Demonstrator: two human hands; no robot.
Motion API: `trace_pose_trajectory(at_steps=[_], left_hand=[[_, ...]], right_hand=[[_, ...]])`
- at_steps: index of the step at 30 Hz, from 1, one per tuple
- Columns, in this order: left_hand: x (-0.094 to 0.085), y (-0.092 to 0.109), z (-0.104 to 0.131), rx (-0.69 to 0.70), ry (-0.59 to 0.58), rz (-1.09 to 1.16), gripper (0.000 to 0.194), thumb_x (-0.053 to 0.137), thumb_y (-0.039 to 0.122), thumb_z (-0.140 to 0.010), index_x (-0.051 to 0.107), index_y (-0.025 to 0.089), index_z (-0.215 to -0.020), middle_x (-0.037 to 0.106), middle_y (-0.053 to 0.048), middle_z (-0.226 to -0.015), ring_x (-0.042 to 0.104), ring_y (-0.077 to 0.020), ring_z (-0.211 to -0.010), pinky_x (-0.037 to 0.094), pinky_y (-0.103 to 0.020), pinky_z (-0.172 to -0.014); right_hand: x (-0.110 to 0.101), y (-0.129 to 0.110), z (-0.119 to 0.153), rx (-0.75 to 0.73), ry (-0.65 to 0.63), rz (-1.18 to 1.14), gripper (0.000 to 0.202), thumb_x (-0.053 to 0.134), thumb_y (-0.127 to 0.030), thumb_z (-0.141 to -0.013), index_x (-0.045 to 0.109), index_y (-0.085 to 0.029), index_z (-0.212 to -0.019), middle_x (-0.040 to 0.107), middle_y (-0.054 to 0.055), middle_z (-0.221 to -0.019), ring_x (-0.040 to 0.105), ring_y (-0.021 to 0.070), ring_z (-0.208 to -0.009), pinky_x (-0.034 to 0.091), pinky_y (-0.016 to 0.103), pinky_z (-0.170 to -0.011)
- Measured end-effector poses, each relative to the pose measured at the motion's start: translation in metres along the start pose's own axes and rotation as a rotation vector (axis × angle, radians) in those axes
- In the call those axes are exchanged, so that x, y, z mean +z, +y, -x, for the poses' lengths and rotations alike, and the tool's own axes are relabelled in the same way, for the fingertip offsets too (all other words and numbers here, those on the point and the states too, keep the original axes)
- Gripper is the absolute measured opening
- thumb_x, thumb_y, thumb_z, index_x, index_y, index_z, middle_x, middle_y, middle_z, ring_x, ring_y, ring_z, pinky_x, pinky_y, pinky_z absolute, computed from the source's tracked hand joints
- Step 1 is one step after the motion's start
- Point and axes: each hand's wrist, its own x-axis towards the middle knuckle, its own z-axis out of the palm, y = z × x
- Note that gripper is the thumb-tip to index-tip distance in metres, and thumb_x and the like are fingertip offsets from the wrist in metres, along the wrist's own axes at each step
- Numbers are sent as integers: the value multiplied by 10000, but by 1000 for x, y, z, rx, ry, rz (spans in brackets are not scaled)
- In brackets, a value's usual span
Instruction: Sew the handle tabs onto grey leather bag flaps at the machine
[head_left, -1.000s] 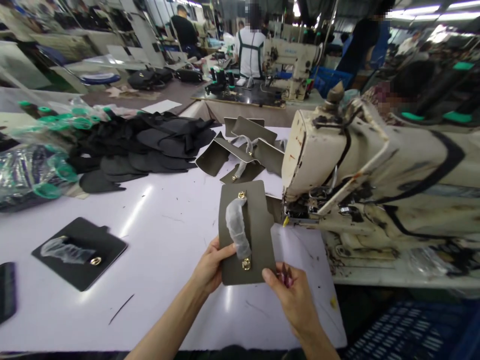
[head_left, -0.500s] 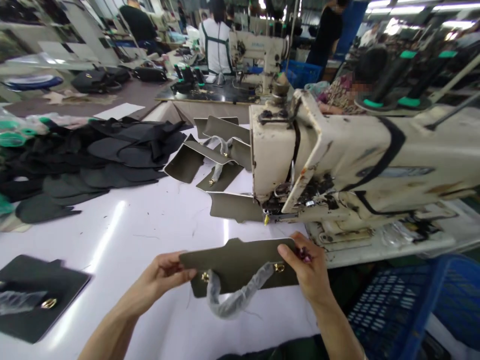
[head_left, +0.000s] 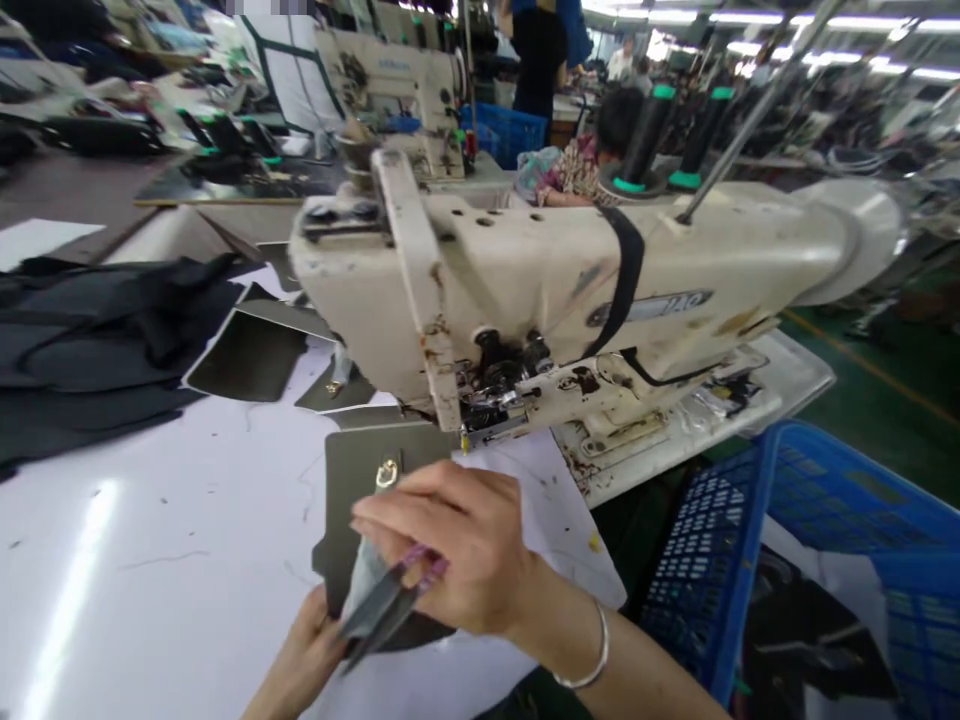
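Note:
My right hand (head_left: 465,550) is closed around pink-handled scissors (head_left: 377,606), whose blades point down and left, slightly apart. Below them, my left hand (head_left: 304,645) grips the lower edge of an olive bag panel (head_left: 341,510); its fingers are partly hidden. The panel lies turned lengthwise, its far end close to the sewing machine (head_left: 517,290). On it is a gold ring fitting (head_left: 386,473) with a plastic-wrapped handle (head_left: 365,570), which my right hand and the scissors partly cover.
Behind the machine's left end lie more olive panels (head_left: 251,355). Dark cut pieces (head_left: 97,340) are heaped at the left of the white tabletop (head_left: 187,560). A blue basket (head_left: 757,520) stands at the right, below table height. Other people sit and stand farther back.
The panel has turned from crosswise to lengthwise and moved left. My right hand has let go of its edge and now holds the scissors over it. The view has swung right.

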Motion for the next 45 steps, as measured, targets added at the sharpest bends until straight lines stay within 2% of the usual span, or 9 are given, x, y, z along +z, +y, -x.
trace_pose_trajectory(at_steps=[2,5,10,15,19,26,33,38,45], left_hand=[[4,10,-10,-98,87,225,468,866,600,-582,762,173,-744,737,-70,-706,699,-270,-690,618,-370,-704],[17,34,-27,-199,250,475,461,920,482,-566,753,144,-832,752,-71,-739,701,-228,-633,611,-324,-628],[46,72,-56,-159,304,659,493,945,422,-532,721,138,-866,762,-56,-787,702,-198,-616,613,-309,-622],[57,88,-78,-118,290,701,469,936,410,-566,702,138,-868,755,-46,-783,703,-189,-654,605,-301,-659],[59,94,-91,-116,259,702,465,921,413,-602,701,145,-912,759,-54,-818,707,-199,-695,594,-300,-662],[53,109,-118,-71,230,670,451,922,400,-592,698,148,-891,760,-55,-855,691,-191,-707,575,-289,-659],[46,114,-129,10,205,614,408,913,400,-600,707,148,-845,740,-30,-801,644,-155,-648,549,-271,-649],[48,114,-130,27,208,634,416,919,407,-597,720,150,-855,725,-23,-761,639,-159,-631,550,-289,-663],[50,108,-130,84,226,610,437,901,441,-640,741,152,-926,739,-34,-796,665,-179,-689,547,-301,-723]], right_hand=[[3,4,18,138,116,-59,98,654,-191,-917,750,-182,-936,714,6,-821,641,97,-683,485,208,-656],[5,15,43,465,178,-53,209,680,-247,-916,732,-172,-728,612,-6,-620,530,92,-546,398,213,-527],[7,37,58,910,18,-214,326,699,-439,-896,747,-170,-719,627,-5,-617,461,94,-538,330,216,-512],[11,54,56,1083,-5,-409,433,689,-526,-881,749,-156,-664,505,-24,-527,349,86,-516,250,239,-506],[13,61,52,1158,71,-486,422,725,-545,-841,786,-148,-711,490,-20,-538,333,85,-518,215,250,-495],[26,70,39,1171,163,-510,421,742,-557,-813,798,-153,-706,403,-39,-461,322,88,-489,207,254,-484],[39,73,37,1212,258,-610,407,782,-532,-773,758,-141,-662,465,-45,-440,224,55,-423,157,237,-428],[43,71,34,1180,320,-633,408,790,-505,-770,714,-134,-619,668,40,-574,344,54,-396,226,232,-412],[44,63,38,1178,249,-480,432,734,-544,-832,768,-137,-691,583,3,-457,464,104,-445,343,247,-500]])
